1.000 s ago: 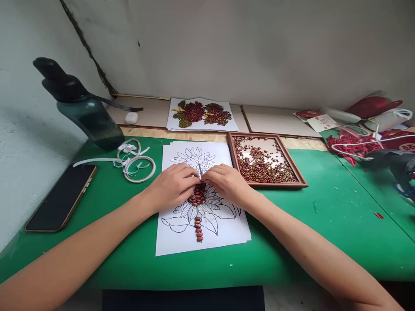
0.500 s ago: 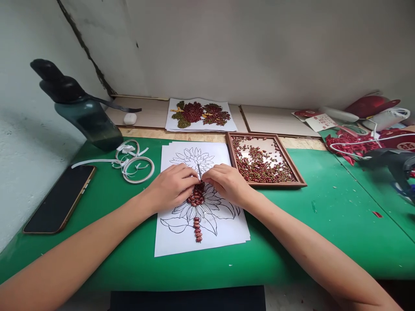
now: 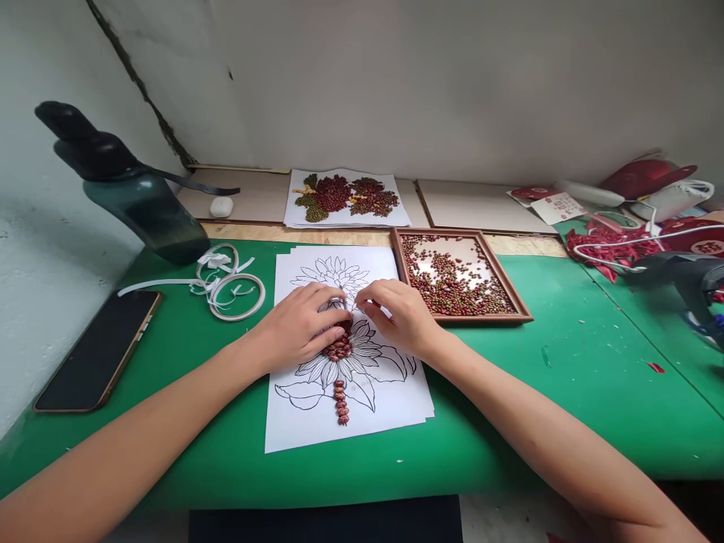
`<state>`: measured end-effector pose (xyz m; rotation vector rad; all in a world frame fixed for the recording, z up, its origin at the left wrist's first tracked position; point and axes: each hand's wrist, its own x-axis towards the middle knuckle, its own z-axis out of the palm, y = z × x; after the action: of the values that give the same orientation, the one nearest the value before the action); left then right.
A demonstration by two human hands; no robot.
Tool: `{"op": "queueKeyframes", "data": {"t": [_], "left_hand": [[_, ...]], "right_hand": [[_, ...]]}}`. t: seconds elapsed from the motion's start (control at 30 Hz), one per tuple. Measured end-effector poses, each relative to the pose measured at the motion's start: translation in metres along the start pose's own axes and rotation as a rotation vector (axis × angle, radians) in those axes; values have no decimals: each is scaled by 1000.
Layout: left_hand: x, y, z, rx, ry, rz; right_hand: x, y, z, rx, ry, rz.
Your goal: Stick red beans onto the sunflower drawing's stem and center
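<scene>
A white sheet with a line-drawn sunflower (image 3: 322, 434) lies on the green table. Reddish-brown beans (image 3: 339, 348) fill part of the lower flower's centre, and a short row of speckled beans (image 3: 342, 403) runs down its stem. My left hand (image 3: 308, 324) rests over the flower with fingers apart, thumb and fingertips at the centre's upper edge. Just right of it, my right hand (image 3: 399, 317) is raised slightly, thumb and index finger pinched together. Whatever that pinch holds is too small to make out. Both hands partly cover the drawing.
A brown-framed tray (image 3: 464, 317) of small beans sits behind my right hand. Rolls of white tape (image 3: 263, 298), a phone (image 3: 99, 351) and a dark bottle (image 3: 147, 211) are at left. A finished bean picture (image 3: 345, 197) lies behind; red shreds (image 3: 611, 245) lie at right.
My fingertips, close together before, are now slightly apart. The right hand's pinch has lifted a little away from the left. The whole view has shifted slightly.
</scene>
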<state>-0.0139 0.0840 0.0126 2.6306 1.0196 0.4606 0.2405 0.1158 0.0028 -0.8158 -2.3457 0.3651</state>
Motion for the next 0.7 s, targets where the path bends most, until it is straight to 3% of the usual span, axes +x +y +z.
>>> {"op": "queueKeyframes", "data": {"t": [0.43,0.7], "left_hand": [[-1,-1,-1,26,25,33],[-1,-3,-1,26,74,15]], "right_hand": [[2,-1,-2,3,-31,35],[1,0,-2,-23,-132,63]]}}
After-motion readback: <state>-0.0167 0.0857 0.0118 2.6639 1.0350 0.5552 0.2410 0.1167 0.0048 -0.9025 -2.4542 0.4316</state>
